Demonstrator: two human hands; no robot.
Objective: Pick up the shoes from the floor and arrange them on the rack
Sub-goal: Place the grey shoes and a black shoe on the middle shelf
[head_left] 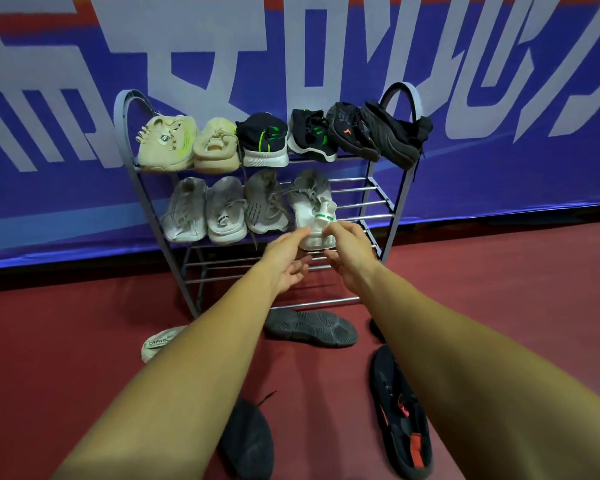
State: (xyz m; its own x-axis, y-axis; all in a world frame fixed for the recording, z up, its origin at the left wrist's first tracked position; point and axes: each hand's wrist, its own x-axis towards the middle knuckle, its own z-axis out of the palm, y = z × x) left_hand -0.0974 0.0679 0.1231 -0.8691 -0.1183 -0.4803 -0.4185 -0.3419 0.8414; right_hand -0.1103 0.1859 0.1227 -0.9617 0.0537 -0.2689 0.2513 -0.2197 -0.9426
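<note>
A grey metal shoe rack [397, 199] stands against the banner. Its top shelf carries two beige shoes [187, 143], two black shoes with green marks [284, 138] and two dark shoes [374, 133]. The middle shelf holds several pale grey-white shoes. The rightmost is a white shoe with a green label [312, 206], its heel overhanging the front rail. My right hand [349, 254] grips that heel, fingers above and below. My left hand [288, 261] is palm-up beside it, fingers apart, thumb touching the heel.
On the red floor lie a dark grey shoe, sole up [310, 327], a black shoe with red accents [400, 414], a black shoe [248, 438] and a beige shoe [160, 342] partly hidden by my left arm. The rack's lower shelves [222, 268] are bare rails.
</note>
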